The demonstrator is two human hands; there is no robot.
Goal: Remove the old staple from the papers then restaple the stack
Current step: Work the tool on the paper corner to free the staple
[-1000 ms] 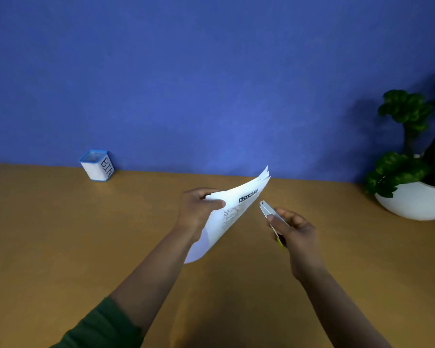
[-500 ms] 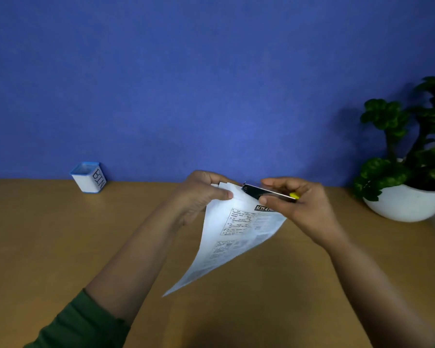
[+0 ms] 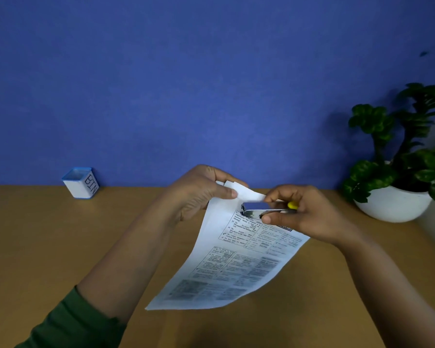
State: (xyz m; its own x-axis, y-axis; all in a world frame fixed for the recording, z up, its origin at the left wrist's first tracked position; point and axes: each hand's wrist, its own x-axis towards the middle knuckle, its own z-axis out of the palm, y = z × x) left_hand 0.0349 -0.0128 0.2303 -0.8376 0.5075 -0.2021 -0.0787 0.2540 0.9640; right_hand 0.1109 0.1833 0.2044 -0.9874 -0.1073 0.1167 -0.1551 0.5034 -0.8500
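My left hand (image 3: 199,194) pinches the top corner of a stack of printed white papers (image 3: 239,262), which hangs above the table and slopes down toward me. The top corner is folded back over my thumb. My right hand (image 3: 304,212) grips a small metal stapler with a yellow end (image 3: 266,209). Its dark nose sits against the papers just below the folded corner. The staple itself is too small to make out.
A small white box with a blue rim, marked BIN (image 3: 80,183), stands at the back left of the brown table (image 3: 60,247). A potted green plant in a white bowl (image 3: 397,204) sits at the back right. A blue wall runs behind.
The papers have turned from edge-on to face me. My right hand has brought the stapler up and left from beside the stack to the held top corner.
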